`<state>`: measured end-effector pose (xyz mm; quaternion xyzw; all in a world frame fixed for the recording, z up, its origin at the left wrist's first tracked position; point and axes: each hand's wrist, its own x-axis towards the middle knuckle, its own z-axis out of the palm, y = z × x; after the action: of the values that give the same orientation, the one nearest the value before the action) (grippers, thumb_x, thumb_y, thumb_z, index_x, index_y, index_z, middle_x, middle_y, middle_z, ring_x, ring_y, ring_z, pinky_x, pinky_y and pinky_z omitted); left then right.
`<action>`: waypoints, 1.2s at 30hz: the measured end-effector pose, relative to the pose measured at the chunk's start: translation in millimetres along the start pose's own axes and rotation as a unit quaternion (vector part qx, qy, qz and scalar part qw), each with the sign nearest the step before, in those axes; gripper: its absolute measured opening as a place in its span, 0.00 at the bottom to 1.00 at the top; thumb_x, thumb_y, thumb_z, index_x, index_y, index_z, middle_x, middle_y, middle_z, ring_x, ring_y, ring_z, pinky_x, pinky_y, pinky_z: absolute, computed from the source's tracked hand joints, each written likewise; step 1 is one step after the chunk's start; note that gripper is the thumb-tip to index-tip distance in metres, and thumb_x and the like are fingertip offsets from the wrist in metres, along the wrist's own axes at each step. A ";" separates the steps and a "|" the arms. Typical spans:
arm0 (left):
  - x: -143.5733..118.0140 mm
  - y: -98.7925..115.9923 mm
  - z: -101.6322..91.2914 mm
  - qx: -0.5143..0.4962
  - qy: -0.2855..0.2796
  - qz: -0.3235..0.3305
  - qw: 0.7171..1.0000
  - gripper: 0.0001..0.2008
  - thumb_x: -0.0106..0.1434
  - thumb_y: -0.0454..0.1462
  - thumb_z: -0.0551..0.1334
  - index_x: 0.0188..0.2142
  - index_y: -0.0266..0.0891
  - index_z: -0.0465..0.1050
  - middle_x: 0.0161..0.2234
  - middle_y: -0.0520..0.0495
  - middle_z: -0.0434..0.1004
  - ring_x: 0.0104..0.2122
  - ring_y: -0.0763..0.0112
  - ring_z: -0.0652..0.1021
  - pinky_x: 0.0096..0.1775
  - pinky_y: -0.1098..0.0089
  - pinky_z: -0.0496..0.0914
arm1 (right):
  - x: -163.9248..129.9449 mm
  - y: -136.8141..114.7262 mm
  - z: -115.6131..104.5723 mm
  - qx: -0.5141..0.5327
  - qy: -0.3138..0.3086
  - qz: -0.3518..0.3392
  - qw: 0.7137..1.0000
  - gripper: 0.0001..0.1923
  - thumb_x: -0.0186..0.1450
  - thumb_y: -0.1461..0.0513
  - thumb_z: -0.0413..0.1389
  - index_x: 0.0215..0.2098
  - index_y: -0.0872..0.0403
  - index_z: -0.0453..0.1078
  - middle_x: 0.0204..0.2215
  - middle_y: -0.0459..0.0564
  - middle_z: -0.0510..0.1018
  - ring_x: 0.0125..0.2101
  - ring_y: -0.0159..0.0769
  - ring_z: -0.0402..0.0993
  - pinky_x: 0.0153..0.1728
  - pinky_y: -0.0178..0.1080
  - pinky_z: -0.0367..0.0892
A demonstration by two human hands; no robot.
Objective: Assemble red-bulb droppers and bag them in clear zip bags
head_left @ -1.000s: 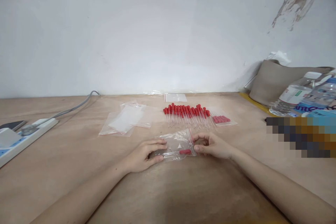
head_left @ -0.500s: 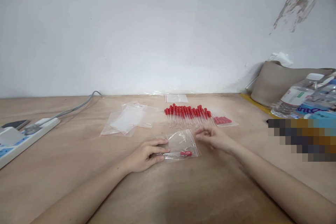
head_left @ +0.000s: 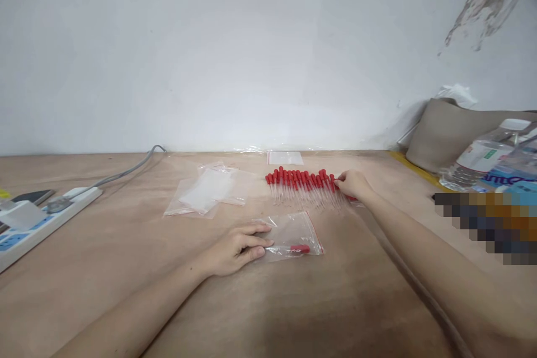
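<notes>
My left hand (head_left: pixel 241 249) lies on a clear zip bag (head_left: pixel 289 229), its fingers stretched out over the bag's left side. Inside that bag is a dropper with a red bulb (head_left: pixel 300 249), lying lengthwise with the bulb toward the red-edged end. Behind it, a row of droppers (head_left: pixel 296 180) with red bulbs and thin clear stems lies on the table, bulbs toward the wall. At the row's right end my right hand (head_left: pixel 353 184) pinches the bulb of a dropper (head_left: pixel 337 180). The right hand and forearm mostly cover another bag with red bulbs (head_left: pixel 354 199).
Flat clear bags (head_left: pixel 210 190) overlap at the left, and a small bag (head_left: pixel 285 158) lies by the wall. A power strip (head_left: pixel 52 221) with a grey cable is at far left. Water bottles (head_left: pixel 478 154) and a grey-brown container (head_left: pixel 436 137) stand at right.
My right hand has moved from beside the zip bag's red edge up and away to the row's right end, closing on a dropper bulb. My left hand stays on the bag.
</notes>
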<state>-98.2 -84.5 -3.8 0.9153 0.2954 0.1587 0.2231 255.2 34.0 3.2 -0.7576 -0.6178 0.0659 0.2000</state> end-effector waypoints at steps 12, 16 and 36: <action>0.8 -0.7 1.3 0.005 0.008 0.013 1.000 0.16 0.62 0.41 0.54 0.49 0.45 0.67 0.55 0.46 0.62 0.54 0.65 0.63 0.54 0.62 0.59 | -40.3 -1.3 -19.7 0.367 0.087 0.031 0.925 0.16 0.58 0.59 0.50 0.44 0.55 0.58 0.22 0.44 0.71 0.16 0.26 0.65 0.17 0.31 0.61; 1.2 0.1 -0.6 0.002 0.005 0.012 1.000 0.17 0.61 0.42 0.55 0.50 0.45 0.66 0.55 0.46 0.61 0.54 0.64 0.63 0.54 0.61 0.59 | -85.2 -11.4 -8.7 0.540 0.034 0.030 0.840 0.13 0.55 0.57 0.54 0.35 0.54 0.60 0.18 0.40 0.68 0.16 0.26 0.65 0.19 0.31 0.64; 2.3 3.5 -2.4 0.002 0.012 -0.005 1.000 0.26 0.60 0.44 0.56 0.57 0.45 0.54 0.55 0.47 0.61 0.54 0.63 0.62 0.54 0.61 0.58 | -138.3 -26.2 16.0 0.370 -0.169 -0.141 0.903 0.10 0.52 0.57 0.58 0.28 0.56 0.67 0.17 0.41 0.63 0.19 0.26 0.57 0.20 0.31 0.54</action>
<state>-95.8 -84.9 0.3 0.9122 0.3030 0.1683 0.2184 194.2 -91.5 -21.6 -0.5117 -0.6741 0.3873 0.3657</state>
